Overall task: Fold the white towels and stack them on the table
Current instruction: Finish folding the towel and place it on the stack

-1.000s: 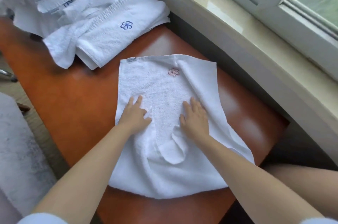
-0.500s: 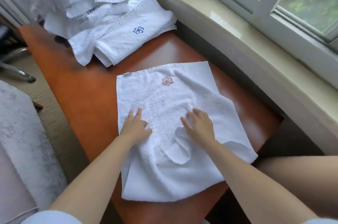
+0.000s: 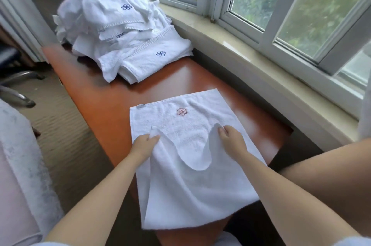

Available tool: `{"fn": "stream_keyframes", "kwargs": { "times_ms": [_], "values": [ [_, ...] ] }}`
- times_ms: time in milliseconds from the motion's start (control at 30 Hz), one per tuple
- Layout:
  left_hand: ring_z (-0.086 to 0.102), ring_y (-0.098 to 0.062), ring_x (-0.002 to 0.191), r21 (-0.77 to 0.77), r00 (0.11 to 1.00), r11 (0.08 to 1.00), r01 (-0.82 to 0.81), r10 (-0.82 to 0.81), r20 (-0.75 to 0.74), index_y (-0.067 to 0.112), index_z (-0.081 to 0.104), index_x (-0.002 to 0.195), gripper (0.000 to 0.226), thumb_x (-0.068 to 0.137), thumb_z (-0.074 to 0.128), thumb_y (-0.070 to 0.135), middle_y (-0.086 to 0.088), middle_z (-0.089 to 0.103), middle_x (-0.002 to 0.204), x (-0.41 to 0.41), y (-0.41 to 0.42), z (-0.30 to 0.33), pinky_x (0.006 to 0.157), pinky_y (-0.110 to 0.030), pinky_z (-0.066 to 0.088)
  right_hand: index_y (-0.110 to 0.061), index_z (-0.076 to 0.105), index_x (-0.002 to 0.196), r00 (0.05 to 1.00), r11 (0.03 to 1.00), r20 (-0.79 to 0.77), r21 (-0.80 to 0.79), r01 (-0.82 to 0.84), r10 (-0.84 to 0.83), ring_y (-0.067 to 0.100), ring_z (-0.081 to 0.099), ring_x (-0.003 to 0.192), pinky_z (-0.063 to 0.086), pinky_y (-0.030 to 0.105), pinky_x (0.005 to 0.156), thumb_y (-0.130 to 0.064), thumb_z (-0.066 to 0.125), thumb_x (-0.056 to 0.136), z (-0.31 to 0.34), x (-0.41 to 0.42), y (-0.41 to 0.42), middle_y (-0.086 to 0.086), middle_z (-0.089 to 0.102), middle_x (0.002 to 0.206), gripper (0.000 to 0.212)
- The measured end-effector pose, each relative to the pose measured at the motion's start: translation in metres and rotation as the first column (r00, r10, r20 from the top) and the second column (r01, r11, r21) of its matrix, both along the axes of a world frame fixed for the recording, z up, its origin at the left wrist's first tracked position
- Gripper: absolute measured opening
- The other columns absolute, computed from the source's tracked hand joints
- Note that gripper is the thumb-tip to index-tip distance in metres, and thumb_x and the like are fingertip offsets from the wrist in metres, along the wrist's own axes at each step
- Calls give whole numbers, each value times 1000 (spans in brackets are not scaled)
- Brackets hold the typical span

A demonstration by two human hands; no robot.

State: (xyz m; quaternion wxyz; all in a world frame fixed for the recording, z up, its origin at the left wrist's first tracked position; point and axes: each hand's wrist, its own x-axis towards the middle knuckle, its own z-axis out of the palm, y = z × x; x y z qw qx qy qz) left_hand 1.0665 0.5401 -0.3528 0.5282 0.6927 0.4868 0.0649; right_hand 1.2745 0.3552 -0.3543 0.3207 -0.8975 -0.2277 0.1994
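A white towel (image 3: 186, 189) with a pink flower emblem lies on the near end of the reddish-brown table (image 3: 96, 93), its near edge hanging over the front. My left hand (image 3: 145, 143) pinches a fold at the towel's left side. My right hand (image 3: 232, 141) grips a raised fold near the middle right. A loose flap sags between the two hands. At the table's far end sits a heap of white towels (image 3: 120, 32) with blue flower emblems, some folded, some rumpled.
A stone window sill (image 3: 251, 58) and windows run along the table's right side. A chair base (image 3: 18, 85) stands on the carpet at the left. A pale cushioned seat (image 3: 20, 175) fills the near left. My bare leg (image 3: 331, 175) is at the right.
Both hands went from lying flat on the towel to pinching folds of it, and the cloth has lifted between them. The camera tilted up, showing more of the window and heap.
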Motion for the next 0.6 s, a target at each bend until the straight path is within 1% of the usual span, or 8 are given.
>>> {"fn": "stream_keyframes", "kwargs": {
  "times_ms": [67, 133, 200, 267, 367, 467, 533, 600],
  "values": [
    [25, -13, 52, 58, 977, 987, -151, 141, 160, 20, 25, 58, 50, 96, 56, 27, 6, 24, 56, 7, 10, 10, 51, -29, 19, -19, 32, 64, 997, 998, 55, 18, 61, -62, 12, 39, 57, 25, 32, 51, -30, 39, 99, 12, 17, 11, -5, 40, 62, 37],
    [22, -8, 47, 99, 923, 952, -289, 249, 292, 20, 24, 59, 50, 96, 56, 28, 8, 22, 54, 21, 23, 20, 47, -25, 20, -18, 32, 66, 987, 988, 96, 94, 123, -132, 11, 40, 58, 25, 31, 51, -29, 38, 100, 21, 37, 26, -4, 43, 64, 35],
    [24, -8, 49, 133, 849, 880, -455, 384, 361, 20, 25, 59, 49, 96, 56, 28, 7, 26, 55, 38, 43, 28, 48, -26, 23, -19, 33, 68, 963, 949, 94, 216, 228, -253, 11, 41, 59, 27, 30, 51, -30, 37, 100, 29, 60, 45, -3, 45, 66, 34],
    [29, -13, 54, 146, 796, 811, -567, 494, 348, 18, 29, 59, 45, 95, 54, 26, 5, 31, 57, 53, 69, 26, 51, -31, 26, -20, 37, 70, 945, 925, 77, 243, 291, -318, 12, 43, 61, 27, 30, 51, -34, 34, 100, 32, 84, 67, -3, 48, 69, 33],
    [45, -24, 68, 191, 818, 797, -574, 547, 175, 12, 46, 66, 30, 94, 54, 18, 0, 44, 65, 62, 105, 2, 63, -30, 32, -14, 47, 83, 953, 945, 52, 157, 288, -299, 20, 49, 70, 33, 31, 56, -36, 34, 101, 19, 116, 96, -1, 53, 76, 31],
    [59, -37, 89, 231, 844, 835, -500, 530, -87, 0, 62, 88, 14, 91, 55, 13, -15, 60, 85, 61, 126, -32, 69, -35, 40, -15, 52, 94, 966, 966, 11, 21, 259, -259, 25, 55, 82, 39, 32, 68, -37, 36, 100, -9, 137, 120, 2, 59, 88, 28],
    [59, -42, 96, 242, 815, 848, -472, 524, -247, -3, 63, 90, 20, 89, 54, 15, -24, 64, 100, 62, 134, -49, 75, -38, 45, -15, 50, 87, 970, 970, 6, -37, 241, -241, 27, 53, 82, 37, 31, 67, -33, 37, 100, -27, 147, 132, 4, 58, 89, 25],
    [53, -45, 104, 291, 768, 844, -451, 533, -354, -2, 64, 94, 30, 89, 51, 25, -27, 59, 113, 64, 139, -56, 88, -40, 45, -14, 46, 75, 971, 969, 31, -74, 238, -236, 29, 52, 84, 35, 31, 67, -24, 41, 98, -39, 155, 142, 7, 55, 87, 25]
  ]
}}
